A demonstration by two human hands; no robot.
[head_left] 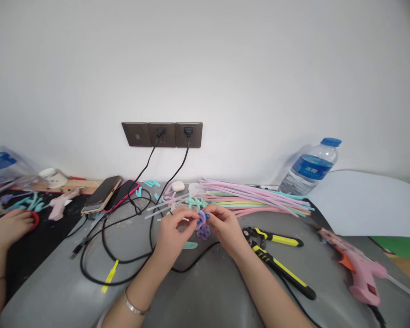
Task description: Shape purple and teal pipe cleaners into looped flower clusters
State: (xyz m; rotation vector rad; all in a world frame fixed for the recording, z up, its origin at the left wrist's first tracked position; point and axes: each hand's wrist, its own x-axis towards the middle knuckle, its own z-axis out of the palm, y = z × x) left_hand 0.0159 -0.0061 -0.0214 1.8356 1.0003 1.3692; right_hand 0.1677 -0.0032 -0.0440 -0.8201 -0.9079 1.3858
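My left hand (177, 228) and my right hand (225, 226) meet over the middle of the grey table, fingertips pinched together. Between them is a small looped piece of purple pipe cleaner (201, 217), gripped from both sides. Just below it lies a purple pipe cleaner flower (203, 232); whether the two are joined I cannot tell. Mint green pipe cleaner pieces (194, 200) sit right behind my fingers. Beside my right wrist rest yellow and black wire strippers (273, 255), handles spread.
Pastel pipe cleaners (253, 196) lie along the wall near a water bottle (310, 166). A pink glue gun (358, 269) is at right. Black cables (104, 241) loop at left, near phones (102, 195). A co-worker's hand (13, 230) holds red-handled scissors (36, 220).
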